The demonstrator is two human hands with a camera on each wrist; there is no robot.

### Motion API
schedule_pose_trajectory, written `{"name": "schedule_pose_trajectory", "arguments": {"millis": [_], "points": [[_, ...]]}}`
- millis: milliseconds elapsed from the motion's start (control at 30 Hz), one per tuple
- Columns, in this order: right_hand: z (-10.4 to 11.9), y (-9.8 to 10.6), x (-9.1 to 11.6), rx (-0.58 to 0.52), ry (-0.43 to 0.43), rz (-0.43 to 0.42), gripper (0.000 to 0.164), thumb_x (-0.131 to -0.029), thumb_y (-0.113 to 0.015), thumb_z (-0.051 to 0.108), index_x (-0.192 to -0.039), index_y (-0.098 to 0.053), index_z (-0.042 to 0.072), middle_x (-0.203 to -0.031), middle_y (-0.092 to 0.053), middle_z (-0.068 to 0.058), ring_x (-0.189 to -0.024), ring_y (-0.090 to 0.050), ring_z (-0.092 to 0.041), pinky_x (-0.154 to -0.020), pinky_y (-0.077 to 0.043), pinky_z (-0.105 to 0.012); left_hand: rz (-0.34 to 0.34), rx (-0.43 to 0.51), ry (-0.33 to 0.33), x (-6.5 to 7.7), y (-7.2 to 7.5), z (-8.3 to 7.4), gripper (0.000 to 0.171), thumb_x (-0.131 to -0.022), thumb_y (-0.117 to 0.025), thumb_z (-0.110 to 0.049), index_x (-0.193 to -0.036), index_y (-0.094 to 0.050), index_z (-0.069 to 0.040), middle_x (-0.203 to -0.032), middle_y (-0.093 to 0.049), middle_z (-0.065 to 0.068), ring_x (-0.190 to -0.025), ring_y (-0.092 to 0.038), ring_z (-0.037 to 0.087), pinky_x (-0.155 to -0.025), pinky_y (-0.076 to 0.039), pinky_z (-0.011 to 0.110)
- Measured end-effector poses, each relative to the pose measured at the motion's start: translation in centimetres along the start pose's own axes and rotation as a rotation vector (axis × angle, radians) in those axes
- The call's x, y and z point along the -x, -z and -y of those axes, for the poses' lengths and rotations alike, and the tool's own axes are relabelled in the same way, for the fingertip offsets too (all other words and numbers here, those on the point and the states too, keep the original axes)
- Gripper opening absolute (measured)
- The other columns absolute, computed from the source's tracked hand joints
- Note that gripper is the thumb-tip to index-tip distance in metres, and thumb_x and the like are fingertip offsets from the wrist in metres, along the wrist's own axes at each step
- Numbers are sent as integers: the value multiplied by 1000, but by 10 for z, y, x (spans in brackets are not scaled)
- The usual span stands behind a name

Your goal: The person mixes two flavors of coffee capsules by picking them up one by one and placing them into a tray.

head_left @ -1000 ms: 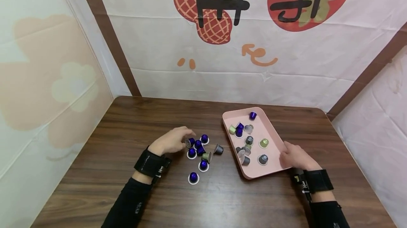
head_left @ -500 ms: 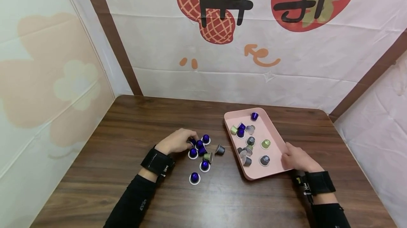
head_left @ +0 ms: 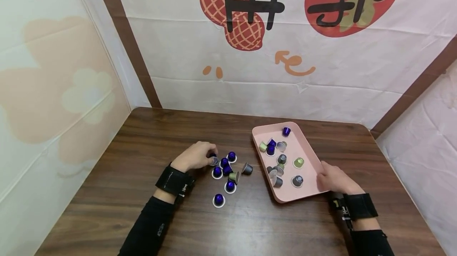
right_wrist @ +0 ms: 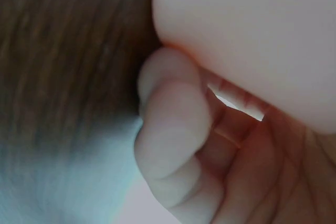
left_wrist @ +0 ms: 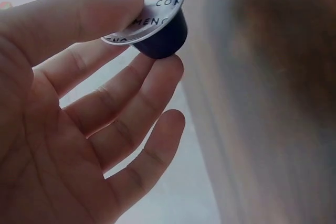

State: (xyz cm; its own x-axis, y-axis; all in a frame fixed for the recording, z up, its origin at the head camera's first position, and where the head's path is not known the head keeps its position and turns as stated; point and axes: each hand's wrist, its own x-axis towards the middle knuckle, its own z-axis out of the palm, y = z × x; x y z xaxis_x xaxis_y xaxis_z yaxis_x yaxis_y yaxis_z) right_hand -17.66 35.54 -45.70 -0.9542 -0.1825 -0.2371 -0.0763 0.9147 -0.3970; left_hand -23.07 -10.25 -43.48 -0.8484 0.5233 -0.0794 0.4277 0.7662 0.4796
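My left hand (head_left: 194, 157) pinches a dark blue coffee capsule (left_wrist: 163, 35) between thumb and fingers, its printed foil lid turned toward the thumb. Right beside it on the table lies a loose group of blue capsules (head_left: 224, 162), along with a green capsule (head_left: 233, 176) and a grey capsule (head_left: 247, 169). At the right, my right hand (head_left: 337, 178) grips the near right edge of a pink tray (head_left: 310, 169). In the right wrist view, curled fingers (right_wrist: 173, 124) sit under the tray's edge. Several blue, green and grey capsules lie in the tray, some upright, some on their sides.
All this stands on a dark wood-grain table (head_left: 171, 129) with rounded far corners. A white printed cloth (head_left: 228, 93) hangs behind it, with more cloth at the left and right sides. One blue capsule (head_left: 219, 200) stands apart, nearer the front.
The left hand has closed its fingers on the leftmost blue capsule and turned it so that its lid shows. The right hand keeps its place on the tray; the view has shifted slightly.
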Motion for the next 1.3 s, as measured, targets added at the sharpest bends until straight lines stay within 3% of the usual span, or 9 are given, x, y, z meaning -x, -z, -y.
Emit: {"name": "schedule_pose_trajectory", "arguments": {"millis": [200,500,800,933,1033,1167,1300], "points": [[-2,-1,1,-24,-16,5,48,-89,-50,10,-128,-38,-16,-112,-54,-29,-92,-53,-31,-82,-44,-50,-53,26,-30,-3,6,-13,19,-86,-68,-13,-104,-66,-9,-87,-57,-3,-77,-51,13,-70,-44,31],[2,-3,2,-9,-37,-14,41,-88,-51,7,-123,-43,-13,-101,-57,-22,-84,-53,-27,-75,-45,-45,-95,-56,-79,-29,14,-50,12,-85,-64,-17,-98,-65,-17,-83,-57,-6,-67,-51,9,-61,-42,26],[2,-2,1,-2,-7,-18,38,-89,-50,7,-121,-43,-13,-99,-57,-22,-83,-53,-27,-74,-45,-44,-10,-150,-178,-67,14,-98,9,-87,-61,-16,-96,-61,-16,-88,-55,-1,-69,-50,12,-59,-40,25],[-2,-2,3,-10,-16,-12,39,-90,-50,8,-122,-42,-13,-101,-57,-23,-85,-52,-28,-76,-44,-46,59,-160,-197,-87,5,-120,7,-89,-60,-18,-96,-59,-16,-84,-54,-1,-64,-49,12,-56,-38,25],[-4,-3,4,-11,-31,-7,39,-91,-49,8,-123,-41,-13,-102,-56,-23,-86,-52,-29,-77,-44,-46,75,-188,-245,-101,-3,-135,8,-90,-59,-18,-96,-62,-14,-83,-55,-3,-68,-49,11,-61,-38,24],[-4,-3,3,-13,-49,-13,38,-91,-49,8,-123,-42,-11,-100,-56,-20,-84,-52,-28,-73,-43,-42,70,-225,-317,-113,-12,-150,10,-91,-58,-16,-98,-64,-12,-80,-56,-2,-74,-49,11,-66,-37,23],[-2,-2,-2,-14,-41,-11,34,-91,-50,8,-120,-44,-9,-95,-55,-17,-81,-52,-26,-68,-42,-39,99,-194,-343,-120,-18,-158,14,-91,-56,-8,-102,-64,-10,-84,-58,-1,-77,-51,12,-67,-38,20]]}}
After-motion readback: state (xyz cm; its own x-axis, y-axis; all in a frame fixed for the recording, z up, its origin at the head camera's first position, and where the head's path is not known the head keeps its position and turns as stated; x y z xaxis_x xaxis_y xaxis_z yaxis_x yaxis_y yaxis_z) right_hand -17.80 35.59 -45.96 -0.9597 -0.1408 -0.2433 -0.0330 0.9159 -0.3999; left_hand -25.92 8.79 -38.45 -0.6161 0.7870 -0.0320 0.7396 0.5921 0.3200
